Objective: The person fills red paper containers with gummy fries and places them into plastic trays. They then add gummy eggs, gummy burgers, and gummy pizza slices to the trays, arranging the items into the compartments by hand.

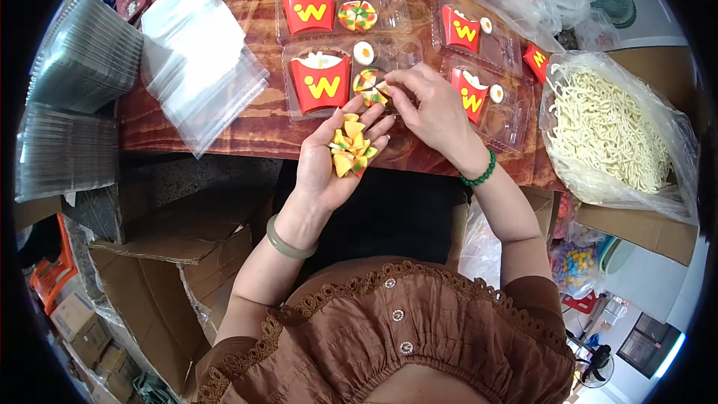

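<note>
A pile of gummy pizza slices (350, 147), yellow with orange, green and red bits, lies in the cupped palm of my left hand (320, 168). My right hand (432, 108) has thumb and forefinger pinched on a small pizza slice at the edge of a round gummy pizza (366, 84). That pizza sits in the near clear plastic tray (290, 84), made up of several wedges. Beside it in the same tray are a fried-egg gummy (363, 52) and a red fries box (321, 86) with a yellow logo and pale sticks on top. My left fingertips are just below this tray.
Behind stands another tray with a fries box (309, 13), egg and whole pizza (357, 16). Two trays at right hold fries boxes (461, 30) and eggs. Plastic bags (196, 52) and stacked trays (82, 52) are at left. A bag of pale gummy sticks (609, 131) is at right.
</note>
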Available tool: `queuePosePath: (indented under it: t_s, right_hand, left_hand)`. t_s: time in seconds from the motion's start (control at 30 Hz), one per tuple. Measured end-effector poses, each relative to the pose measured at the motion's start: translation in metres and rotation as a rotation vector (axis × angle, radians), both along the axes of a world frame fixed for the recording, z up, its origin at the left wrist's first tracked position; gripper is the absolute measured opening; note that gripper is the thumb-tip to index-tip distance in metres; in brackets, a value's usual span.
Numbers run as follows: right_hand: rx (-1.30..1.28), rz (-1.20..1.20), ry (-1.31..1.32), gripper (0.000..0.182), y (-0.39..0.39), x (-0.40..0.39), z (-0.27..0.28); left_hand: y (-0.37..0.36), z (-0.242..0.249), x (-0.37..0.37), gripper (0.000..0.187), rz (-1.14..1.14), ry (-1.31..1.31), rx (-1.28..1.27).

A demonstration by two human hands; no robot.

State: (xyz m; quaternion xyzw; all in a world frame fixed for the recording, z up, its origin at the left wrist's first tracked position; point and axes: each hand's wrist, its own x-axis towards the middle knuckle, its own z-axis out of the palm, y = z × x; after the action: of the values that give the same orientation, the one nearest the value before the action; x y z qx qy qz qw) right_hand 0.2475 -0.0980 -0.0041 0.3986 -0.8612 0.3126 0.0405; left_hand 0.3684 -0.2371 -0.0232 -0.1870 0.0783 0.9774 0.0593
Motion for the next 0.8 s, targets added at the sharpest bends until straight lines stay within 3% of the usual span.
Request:
queuePosePath:
  t_s: [0.13,0.27,0.3,0.43,0.5,0.6,0.67,0.73,0.8]
  right_hand:
    - [0.125,0.059,0.033,0.013,0.001,-0.002,0.007]
    - [0.004,0.293,-0.383,0.016,-0.004,0.009,0.032]
    - [0.040,0.355,-0.307,0.015,-0.005,0.010,0.029]
    - [0.028,0.340,-0.566,0.010,-0.004,0.012,0.033]
    - [-0.204,0.227,-0.761,0.008,0.001,0.010,0.031]
    - [-0.069,0.068,-0.311,0.011,0.003,-0.007,0.038]
    - [-0.009,0.055,-0.217,0.010,-0.002,-0.015,0.036]
    - [0.121,0.094,0.071,0.009,-0.008,-0.019,0.025]
    - [0.212,0.086,0.102,0.008,-0.017,-0.016,0.018]
  left_hand:
    - [-0.001,0.004,0.001,0.045,-0.014,-0.001,-0.011]
    - [0.001,0.002,0.002,0.044,-0.034,0.008,-0.051]
    - [0.002,0.006,-0.001,0.044,-0.032,0.008,-0.047]
    - [0.002,0.012,-0.002,0.042,-0.031,-0.012,-0.034]
    - [-0.002,0.008,0.000,0.042,-0.051,0.013,-0.022]
    - [-0.004,0.003,0.002,0.042,-0.071,0.026,0.000]
    - [-0.003,0.001,0.001,0.042,-0.073,0.014,0.008]
    - [-0.003,-0.002,0.000,0.040,-0.049,-0.033,0.049]
    - [-0.002,-0.002,-0.001,0.039,-0.050,-0.033,0.050]
